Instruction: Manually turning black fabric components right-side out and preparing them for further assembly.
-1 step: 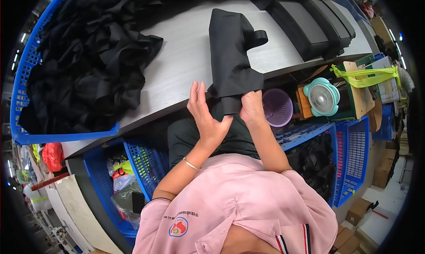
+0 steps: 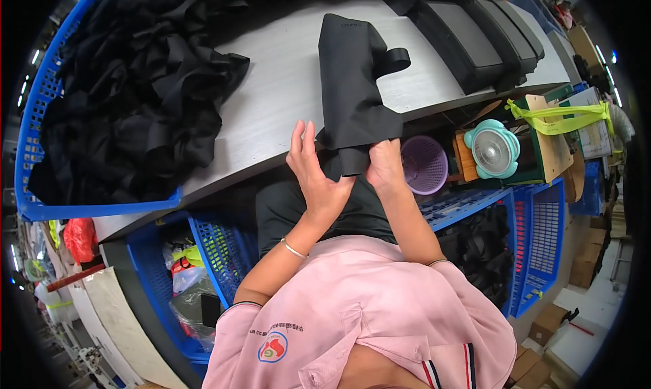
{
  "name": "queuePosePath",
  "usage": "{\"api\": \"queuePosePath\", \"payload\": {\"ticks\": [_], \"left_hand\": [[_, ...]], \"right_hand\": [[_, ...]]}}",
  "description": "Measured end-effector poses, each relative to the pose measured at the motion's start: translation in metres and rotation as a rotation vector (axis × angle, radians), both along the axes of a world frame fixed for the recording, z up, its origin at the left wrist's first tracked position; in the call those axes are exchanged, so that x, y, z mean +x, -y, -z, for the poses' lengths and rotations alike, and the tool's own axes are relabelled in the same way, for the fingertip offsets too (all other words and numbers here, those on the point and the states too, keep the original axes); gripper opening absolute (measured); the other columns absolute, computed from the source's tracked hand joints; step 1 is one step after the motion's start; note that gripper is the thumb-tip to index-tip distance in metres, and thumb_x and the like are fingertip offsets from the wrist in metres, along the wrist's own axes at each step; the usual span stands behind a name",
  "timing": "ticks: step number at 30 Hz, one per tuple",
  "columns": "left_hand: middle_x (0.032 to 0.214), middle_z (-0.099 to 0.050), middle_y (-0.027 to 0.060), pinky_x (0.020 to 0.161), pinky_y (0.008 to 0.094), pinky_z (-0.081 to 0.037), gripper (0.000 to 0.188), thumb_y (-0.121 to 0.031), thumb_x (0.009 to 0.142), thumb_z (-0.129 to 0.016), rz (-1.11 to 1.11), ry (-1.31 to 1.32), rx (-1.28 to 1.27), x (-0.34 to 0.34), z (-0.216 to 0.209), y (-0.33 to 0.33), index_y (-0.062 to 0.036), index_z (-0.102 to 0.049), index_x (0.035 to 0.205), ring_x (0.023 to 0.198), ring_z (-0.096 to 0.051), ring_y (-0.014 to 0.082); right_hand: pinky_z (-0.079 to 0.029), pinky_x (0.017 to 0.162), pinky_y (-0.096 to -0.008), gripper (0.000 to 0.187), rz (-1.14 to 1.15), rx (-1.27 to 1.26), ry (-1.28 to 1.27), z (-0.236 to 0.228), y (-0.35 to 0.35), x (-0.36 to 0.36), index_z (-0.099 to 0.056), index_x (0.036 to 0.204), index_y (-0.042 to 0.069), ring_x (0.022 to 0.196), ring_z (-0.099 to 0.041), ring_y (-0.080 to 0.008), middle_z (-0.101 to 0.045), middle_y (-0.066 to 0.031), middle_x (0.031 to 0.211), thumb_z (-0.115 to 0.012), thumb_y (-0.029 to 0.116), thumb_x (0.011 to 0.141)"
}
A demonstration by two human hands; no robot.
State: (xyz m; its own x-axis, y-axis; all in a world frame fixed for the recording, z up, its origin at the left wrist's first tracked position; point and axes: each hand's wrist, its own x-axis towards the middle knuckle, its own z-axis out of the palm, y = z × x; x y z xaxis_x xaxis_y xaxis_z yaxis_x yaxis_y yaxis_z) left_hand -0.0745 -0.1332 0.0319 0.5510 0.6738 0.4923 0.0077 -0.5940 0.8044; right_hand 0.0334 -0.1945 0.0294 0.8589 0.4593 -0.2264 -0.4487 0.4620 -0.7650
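Observation:
A long black sewn fabric piece (image 2: 349, 84) lies over the front edge of the pale table, its far end flat on the top. A black strap loop (image 2: 393, 62) sticks out from its right side. My right hand (image 2: 385, 167) is closed on the near end of the piece, at its right edge. My left hand (image 2: 319, 175) is at the left of that end, with two fingers stretched upward and apart. Its thumb reaches across to the narrow lower flap (image 2: 354, 161) and touches its edge. The thumb tip is partly hidden by the fabric.
A blue basket (image 2: 102, 211) heaped with black fabric (image 2: 142, 91) stands on the table's left. Black padded panels (image 2: 461, 43) are stacked at the far right. Beside my right hand are a purple basket (image 2: 425, 164) and a teal fan (image 2: 494, 149). Blue crates (image 2: 152, 267) flank my legs.

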Motion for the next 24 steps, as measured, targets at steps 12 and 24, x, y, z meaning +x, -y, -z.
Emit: {"api": "queuePosePath", "payload": {"ticks": [12, 24], "left_hand": [[0.095, -0.057, 0.0018, 0.058, 0.0215, -0.042, 0.060, 0.021, 0.067, -0.061, 0.061, 0.174, -0.067, 0.011, 0.004, -0.003, -0.0104, -0.073, 0.116, 0.067, -0.048, 0.0074], [0.095, -0.058, 0.0023, 0.061, 0.0240, -0.049, 0.070, 0.020, 0.066, -0.062, 0.067, 0.169, -0.136, 0.013, 0.006, 0.005, -0.0119, -0.069, 0.128, 0.072, -0.055, 0.0099]], "right_hand": [[-0.058, 0.083, -0.0313, 0.030, -0.085, 0.267, -0.104, 0.013, 0.010, 0.002, -0.060, 0.118, 0.003, 0.096, -0.067, -0.0165, -0.066, -0.0072, 0.111, -0.067, 0.017, 0.093], [-0.059, 0.085, -0.0345, 0.035, -0.071, 0.344, -0.171, 0.018, -0.004, -0.005, -0.057, 0.124, 0.004, 0.098, -0.067, -0.0192, -0.064, -0.0084, 0.114, -0.065, 0.021, 0.095]]}}
